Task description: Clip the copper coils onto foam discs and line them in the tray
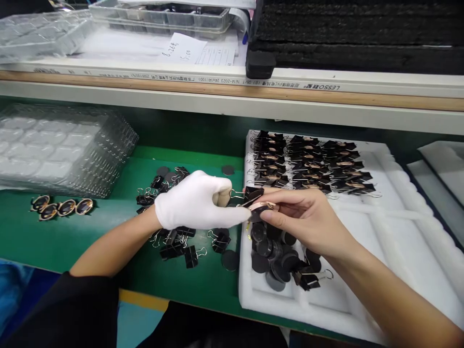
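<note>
My left hand (pixel 195 200), in a white glove, pinches the wire handles of a black binder clip (pixel 254 194). Bare fingers of my right hand (pixel 310 217) hold a round gold-rimmed piece (pixel 259 208) with a dark disc against its face. The clip is right above this piece; whether its jaws touch it I cannot tell. Below my hands, loose black discs (pixel 277 266) are heaped in a white foam tray (pixel 246 295), beside another binder clip (pixel 308 279). More binder clips (pixel 172 249) lie scattered around my left wrist on the green tabletop.
Rows of clipped gold-rimmed pieces (pixel 308 164) fill the tray's far part. Several tortoiseshell round pieces (pixel 66 208) sit at left, before stacked clear plastic trays (pixel 65 145). A shelf edge (pixel 217 99) crosses above the bench, carrying papers (pixel 184 48) and black foam (pixel 355 34).
</note>
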The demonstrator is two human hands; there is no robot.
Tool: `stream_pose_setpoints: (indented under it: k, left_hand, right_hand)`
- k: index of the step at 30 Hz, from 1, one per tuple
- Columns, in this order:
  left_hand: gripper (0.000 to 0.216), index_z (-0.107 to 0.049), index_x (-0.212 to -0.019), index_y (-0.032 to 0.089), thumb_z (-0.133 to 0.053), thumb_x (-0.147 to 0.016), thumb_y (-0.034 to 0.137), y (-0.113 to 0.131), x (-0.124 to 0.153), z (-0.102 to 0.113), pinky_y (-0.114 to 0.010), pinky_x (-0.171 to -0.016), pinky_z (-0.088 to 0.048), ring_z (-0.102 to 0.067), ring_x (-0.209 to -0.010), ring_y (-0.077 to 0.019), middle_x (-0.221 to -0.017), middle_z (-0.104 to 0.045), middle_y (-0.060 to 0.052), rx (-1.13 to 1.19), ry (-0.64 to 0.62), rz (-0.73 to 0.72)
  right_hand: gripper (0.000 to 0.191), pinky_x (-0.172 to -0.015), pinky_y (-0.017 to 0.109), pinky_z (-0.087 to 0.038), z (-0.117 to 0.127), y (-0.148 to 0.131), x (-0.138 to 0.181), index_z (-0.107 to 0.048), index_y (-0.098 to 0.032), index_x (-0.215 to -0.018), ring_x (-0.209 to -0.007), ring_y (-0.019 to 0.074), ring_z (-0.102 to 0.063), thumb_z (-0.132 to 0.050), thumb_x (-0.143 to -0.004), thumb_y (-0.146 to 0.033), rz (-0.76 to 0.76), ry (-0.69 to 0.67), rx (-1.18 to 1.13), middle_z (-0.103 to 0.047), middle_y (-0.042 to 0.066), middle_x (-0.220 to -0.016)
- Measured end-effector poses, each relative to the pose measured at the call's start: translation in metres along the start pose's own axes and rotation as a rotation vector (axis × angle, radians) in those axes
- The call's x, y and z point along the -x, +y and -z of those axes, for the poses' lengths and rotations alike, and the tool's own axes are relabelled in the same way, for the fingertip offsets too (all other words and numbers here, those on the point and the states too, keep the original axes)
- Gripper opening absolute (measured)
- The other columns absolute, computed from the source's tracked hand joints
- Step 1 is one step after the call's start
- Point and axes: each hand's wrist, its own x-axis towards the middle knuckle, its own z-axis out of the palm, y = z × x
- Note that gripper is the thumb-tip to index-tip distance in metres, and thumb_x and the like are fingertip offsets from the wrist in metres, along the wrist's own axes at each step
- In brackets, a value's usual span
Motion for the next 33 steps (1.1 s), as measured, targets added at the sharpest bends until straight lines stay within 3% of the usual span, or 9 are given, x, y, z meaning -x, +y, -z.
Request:
stream_pose_setpoints:
  k: [3, 6, 9, 11, 13, 17, 21, 28, 33]
  left_hand:
    - [0.041, -0.042, -0.058, 0.019, -0.071, -0.076, 0.041, 0.003, 0.002, -0.003, -0.021, -0.045, -0.026, -0.031, -0.05, -0.006, -0.048, -0.039, 0.009, 0.039, -0.033, 0.018]
    - [0.043, -0.036, -0.054, 0.02, -0.069, -0.074, 0.037, 0.006, 0.003, -0.009, -0.022, -0.044, -0.023, -0.025, -0.05, -0.0062, -0.047, -0.032, 0.009, 0.046, 0.049, -0.016]
    - [0.042, -0.031, -0.054, 0.02, -0.065, -0.074, 0.034, 0.006, 0.001, -0.01, -0.023, -0.045, -0.022, -0.02, -0.053, -0.007, -0.048, -0.026, 0.009, -0.019, 0.136, -0.033]
    - [0.041, -0.03, -0.055, 0.02, -0.062, -0.077, 0.033, 0.005, 0.0, -0.007, -0.023, -0.045, -0.022, -0.019, -0.054, -0.0076, -0.05, -0.023, 0.009, -0.036, 0.129, -0.024]
    - [0.04, -0.03, -0.056, 0.021, -0.06, -0.08, 0.033, 0.004, -0.001, -0.003, -0.022, -0.046, -0.023, -0.02, -0.054, -0.0076, -0.052, -0.024, 0.008, -0.007, 0.085, -0.006]
    - [0.04, -0.035, -0.059, 0.02, -0.058, -0.087, 0.035, 0.005, 0.0, 0.0, -0.021, -0.046, -0.025, -0.027, -0.051, -0.0063, -0.051, -0.031, 0.008, 0.096, -0.031, 0.028]
    - [0.038, -0.043, -0.061, 0.019, -0.058, -0.091, 0.038, 0.003, 0.001, -0.003, -0.021, -0.047, -0.027, -0.031, -0.05, -0.0057, -0.052, -0.036, 0.008, 0.13, -0.038, 0.065]
    - [0.042, -0.044, -0.062, 0.019, -0.057, -0.094, 0.044, 0.001, -0.002, -0.009, -0.022, -0.048, -0.03, -0.034, -0.049, -0.006, -0.052, -0.041, 0.008, 0.119, -0.053, 0.073]
    - [0.042, -0.06, -0.076, 0.02, -0.042, -0.101, 0.048, -0.001, -0.003, 0.024, -0.025, -0.056, -0.036, -0.048, -0.056, -0.011, -0.062, -0.055, 0.004, -0.009, -0.145, 0.057]
  right_hand:
    - [0.009, -0.067, 0.028, -0.066, 0.001, 0.0, 0.0, -0.086, -0.03, -0.089, -0.078, 0.0198, -0.076, -0.087, -0.081, -0.029, -0.003, -0.011, 0.016, -0.08, 0.004, -0.09]
    - [0.01, -0.069, 0.031, -0.066, 0.003, 0.001, 0.0, -0.085, -0.028, -0.09, -0.079, 0.0214, -0.077, -0.088, -0.081, -0.032, -0.027, -0.05, -0.001, -0.08, 0.005, -0.092]
    - [0.011, -0.089, 0.036, -0.064, 0.006, 0.002, 0.002, -0.085, -0.03, -0.096, -0.114, 0.0276, -0.073, -0.084, -0.085, -0.032, 0.014, -0.042, -0.037, -0.078, 0.008, -0.115]
    - [0.01, -0.1, 0.039, -0.06, 0.009, 0.002, 0.002, -0.084, -0.031, -0.097, -0.127, 0.0287, -0.065, -0.083, -0.087, -0.034, 0.022, 0.036, -0.066, -0.075, 0.007, -0.127]
    - [0.009, -0.098, 0.037, -0.059, 0.012, 0.002, 0.001, -0.084, -0.031, -0.094, -0.116, 0.0259, -0.07, -0.082, -0.088, -0.036, -0.019, 0.129, -0.106, -0.077, 0.005, -0.119]
    - [0.013, -0.077, 0.029, -0.06, 0.013, 0.006, -0.004, -0.084, -0.03, -0.093, -0.091, 0.0195, -0.072, -0.085, -0.084, -0.039, -0.116, 0.232, -0.174, -0.079, 0.004, -0.102]
    - [0.019, -0.073, 0.028, -0.059, 0.01, 0.011, -0.006, -0.084, -0.029, -0.095, -0.089, 0.0187, -0.07, -0.089, -0.08, -0.04, -0.158, 0.223, -0.209, -0.078, 0.004, -0.103]
    - [0.022, -0.074, 0.027, -0.058, 0.005, 0.017, -0.004, -0.084, -0.027, -0.095, -0.089, 0.017, -0.069, -0.09, -0.079, -0.04, -0.189, 0.2, -0.25, -0.077, 0.004, -0.103]
    - [0.018, -0.075, 0.031, -0.059, 0.005, 0.013, -0.005, -0.081, -0.029, -0.092, -0.09, 0.0192, -0.069, -0.088, -0.08, -0.041, -0.164, 0.285, -0.239, -0.077, 0.002, -0.102]
